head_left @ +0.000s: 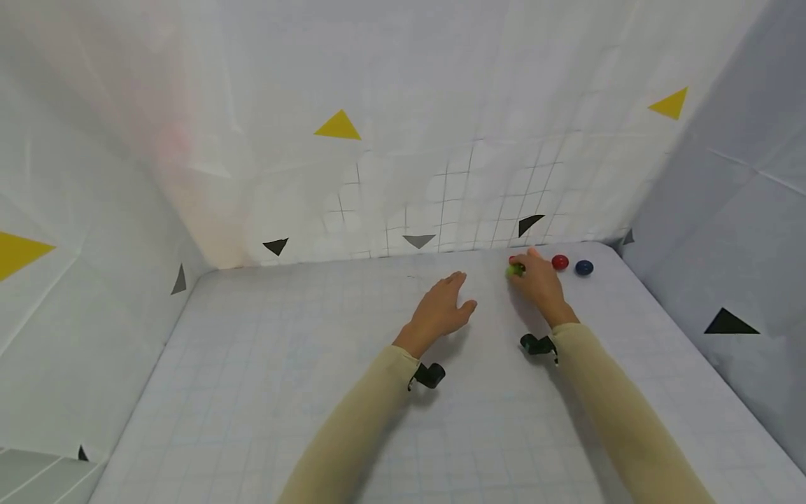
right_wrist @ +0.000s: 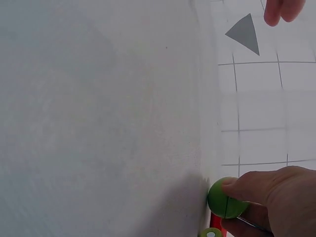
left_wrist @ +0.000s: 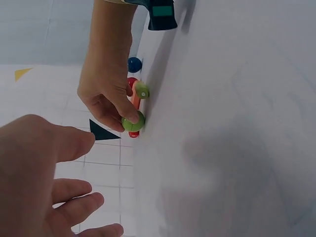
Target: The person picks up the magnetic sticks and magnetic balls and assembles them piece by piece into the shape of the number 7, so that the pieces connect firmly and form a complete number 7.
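My right hand (head_left: 540, 285) pinches a green ball-shaped piece (head_left: 513, 270) between thumb and fingers close to the table's back edge. The left wrist view shows that green piece (left_wrist: 133, 122) low by the wall, with a second, smaller green piece (left_wrist: 142, 90) and an orange-red piece (left_wrist: 136, 101) beside it. Thumb and fingers also hold the green piece (right_wrist: 227, 198) in the right wrist view. My left hand (head_left: 441, 308) hovers over the table to the left, fingers extended, holding nothing.
A red ball (head_left: 560, 262) and a dark blue ball (head_left: 583, 267) sit right of my right hand near the back edge. White sheet walls with yellow and black triangles enclose the white table (head_left: 283, 392) at the back and both sides.
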Motion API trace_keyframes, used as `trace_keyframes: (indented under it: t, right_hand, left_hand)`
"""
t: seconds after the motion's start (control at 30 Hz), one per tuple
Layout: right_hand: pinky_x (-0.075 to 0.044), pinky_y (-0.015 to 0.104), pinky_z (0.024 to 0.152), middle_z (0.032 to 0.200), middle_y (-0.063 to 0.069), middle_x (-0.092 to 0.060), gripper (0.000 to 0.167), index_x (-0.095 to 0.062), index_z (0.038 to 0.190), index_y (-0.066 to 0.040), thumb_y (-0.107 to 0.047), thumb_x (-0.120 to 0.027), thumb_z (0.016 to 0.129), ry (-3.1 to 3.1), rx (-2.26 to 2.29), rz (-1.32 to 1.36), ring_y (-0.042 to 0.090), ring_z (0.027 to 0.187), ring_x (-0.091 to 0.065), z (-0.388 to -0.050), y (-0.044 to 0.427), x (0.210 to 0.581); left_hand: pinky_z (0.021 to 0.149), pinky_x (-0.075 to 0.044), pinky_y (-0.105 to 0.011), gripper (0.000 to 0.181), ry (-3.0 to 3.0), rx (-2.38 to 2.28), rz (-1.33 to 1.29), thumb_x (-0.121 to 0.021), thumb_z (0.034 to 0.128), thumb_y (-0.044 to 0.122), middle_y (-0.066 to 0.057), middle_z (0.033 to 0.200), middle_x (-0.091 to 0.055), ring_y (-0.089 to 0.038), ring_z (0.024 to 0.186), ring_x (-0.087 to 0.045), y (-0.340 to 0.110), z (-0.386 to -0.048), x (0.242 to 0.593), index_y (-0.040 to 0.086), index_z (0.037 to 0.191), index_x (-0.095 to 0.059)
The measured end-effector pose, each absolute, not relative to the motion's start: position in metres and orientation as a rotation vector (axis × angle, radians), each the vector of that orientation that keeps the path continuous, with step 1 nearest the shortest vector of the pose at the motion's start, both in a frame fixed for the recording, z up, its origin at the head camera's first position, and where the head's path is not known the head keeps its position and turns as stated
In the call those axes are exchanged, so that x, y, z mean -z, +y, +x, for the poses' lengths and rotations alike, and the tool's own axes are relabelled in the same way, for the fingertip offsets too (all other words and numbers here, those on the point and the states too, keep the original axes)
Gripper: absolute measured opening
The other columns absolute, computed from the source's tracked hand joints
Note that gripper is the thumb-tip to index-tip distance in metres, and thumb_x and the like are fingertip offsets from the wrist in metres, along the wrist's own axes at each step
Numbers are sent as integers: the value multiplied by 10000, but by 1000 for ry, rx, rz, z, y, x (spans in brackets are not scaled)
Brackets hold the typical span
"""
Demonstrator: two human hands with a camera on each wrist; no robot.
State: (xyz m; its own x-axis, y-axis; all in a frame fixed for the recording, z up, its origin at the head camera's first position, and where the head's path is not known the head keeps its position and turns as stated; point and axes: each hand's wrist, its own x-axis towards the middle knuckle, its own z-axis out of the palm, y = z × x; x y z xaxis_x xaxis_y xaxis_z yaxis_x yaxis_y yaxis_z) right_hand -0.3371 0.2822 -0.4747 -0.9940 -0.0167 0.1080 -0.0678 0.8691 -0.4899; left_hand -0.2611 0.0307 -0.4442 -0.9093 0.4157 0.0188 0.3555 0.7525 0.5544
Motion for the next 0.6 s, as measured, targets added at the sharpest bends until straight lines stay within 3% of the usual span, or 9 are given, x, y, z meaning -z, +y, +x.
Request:
trace_keyframes:
  t: [0.13, 0.23, 0.37, 0.43, 0.6]
  right_hand:
    - [-324, 619, 1123, 1588, 300, -358, 406, -647, 1349, 26, -43, -724, 956, -2931, -796, 77, 474, 1480, -295, -334, 282, 474]
    - [-360, 607, 1108, 1552, 292, -419, 392, -656, 1335, 22, -37, -728, 955, -2908, -801, 90, 465, 1444, -367, -331, 280, 472]
    - [-465, 576, 1016, 1362, 254, -572, 378, -669, 1313, 29, -24, -746, 946, -2875, -816, 125, 432, 1248, -545, -327, 274, 469]
    - [-476, 575, 972, 1251, 233, -626, 371, -674, 1299, 35, -24, -758, 942, -2859, -829, 149, 418, 1135, -584, -324, 270, 467]
    - [-457, 570, 969, 1144, 210, -707, 343, -686, 1260, 42, -37, -773, 938, -2816, -883, 208, 396, 1090, -604, -316, 263, 463]
  left_hand:
    - [1202, -251, -351, 640, 2839, -877, 594, -542, 1086, 354, -53, 1669, -319, -226, 1519, -295, 28, -259, 447, 95, 1632, -332]
    - [1200, -260, -367, 636, 2840, -904, 599, -547, 1084, 347, -59, 1665, -328, -237, 1515, -304, 26, -259, 448, 96, 1630, -339]
    - [1200, -264, -385, 638, 2846, -905, 621, -545, 1083, 347, -71, 1661, -336, -262, 1514, -308, 25, -258, 446, 91, 1630, -337]
    - [1200, -267, -393, 642, 2850, -901, 624, -546, 1083, 351, -74, 1658, -340, -271, 1514, -308, 24, -258, 446, 88, 1629, -336]
    - [1193, -285, -401, 641, 2855, -926, 604, -546, 1081, 362, -73, 1652, -354, -267, 1506, -326, 21, -258, 446, 93, 1627, -345]
